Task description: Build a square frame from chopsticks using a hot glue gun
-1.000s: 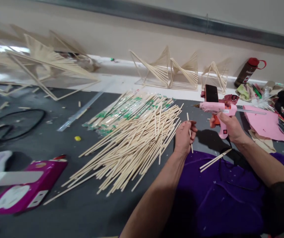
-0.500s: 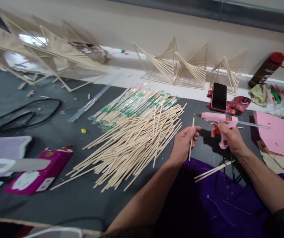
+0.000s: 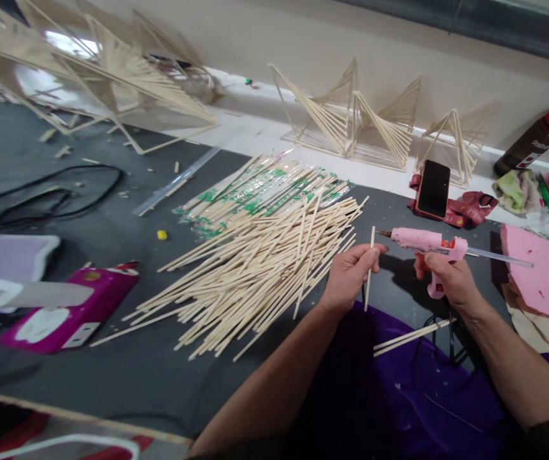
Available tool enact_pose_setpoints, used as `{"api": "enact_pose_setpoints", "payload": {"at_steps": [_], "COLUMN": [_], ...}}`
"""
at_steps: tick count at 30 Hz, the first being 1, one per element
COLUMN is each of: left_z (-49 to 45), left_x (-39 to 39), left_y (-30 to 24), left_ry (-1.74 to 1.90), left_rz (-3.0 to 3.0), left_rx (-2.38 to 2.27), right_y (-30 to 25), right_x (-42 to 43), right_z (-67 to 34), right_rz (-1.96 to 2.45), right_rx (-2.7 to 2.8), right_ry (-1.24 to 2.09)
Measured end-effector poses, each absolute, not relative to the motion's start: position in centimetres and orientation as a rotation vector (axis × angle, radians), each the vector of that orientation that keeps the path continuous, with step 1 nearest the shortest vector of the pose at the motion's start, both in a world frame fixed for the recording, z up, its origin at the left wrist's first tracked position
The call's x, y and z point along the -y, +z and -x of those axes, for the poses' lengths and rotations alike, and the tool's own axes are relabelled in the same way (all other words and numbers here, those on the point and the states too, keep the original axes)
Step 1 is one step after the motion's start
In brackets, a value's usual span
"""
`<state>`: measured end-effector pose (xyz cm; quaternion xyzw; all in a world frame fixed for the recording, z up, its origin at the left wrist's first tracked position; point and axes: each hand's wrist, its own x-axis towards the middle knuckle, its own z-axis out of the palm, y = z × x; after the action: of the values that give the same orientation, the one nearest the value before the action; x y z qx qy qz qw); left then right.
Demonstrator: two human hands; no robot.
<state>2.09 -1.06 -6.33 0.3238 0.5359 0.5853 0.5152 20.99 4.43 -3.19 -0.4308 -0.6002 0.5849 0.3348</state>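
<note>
Between the thumb and fingers of my left hand (image 3: pixel 352 271) a thin wooden stick (image 3: pixel 368 281) stands nearly upright. My right hand (image 3: pixel 451 275) is wrapped around the handle of a pink hot glue gun (image 3: pixel 415 239), with a clear glue stick (image 3: pixel 504 257) jutting from its back. The gun's nozzle points left, close to the upper part of the stick; whether they touch I cannot tell. Left of my left hand lies a big loose pile of wooden sticks (image 3: pixel 260 268). A pair of sticks (image 3: pixel 411 337) rests across my purple-covered lap, near the gun's black cord.
Plastic-wrapped sticks (image 3: pixel 265 191) lie behind the pile. Stick-built frames (image 3: pixel 380 131) stand along the wall. A phone (image 3: pixel 434 188), a bottle (image 3: pixel 535 144) and pink paper (image 3: pixel 537 271) are at right. Leftward are a ruler (image 3: pixel 179 181), a black cable (image 3: pixel 121 176) and a magenta box (image 3: pixel 76 306).
The view has shifted slightly. The glue gun's nozzle has come nearer to the stick in my left hand. Both hands keep their holds.
</note>
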Motion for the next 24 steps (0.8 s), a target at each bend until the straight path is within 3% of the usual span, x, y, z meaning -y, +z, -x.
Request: {"api": "enact_pose_setpoints", "payload": {"at_steps": [24], "left_z": [-2.26], "left_x": [0.97], "left_y": [-6.21], "left_ry": [1.387], "left_rz": [-0.822], "left_rx": [-1.286], "right_y": [-3.22], "right_x": [-4.49], "right_z": [-21.17], "right_rz": [1.284], "right_rx": [1.579], "right_ry": [1.470]}}
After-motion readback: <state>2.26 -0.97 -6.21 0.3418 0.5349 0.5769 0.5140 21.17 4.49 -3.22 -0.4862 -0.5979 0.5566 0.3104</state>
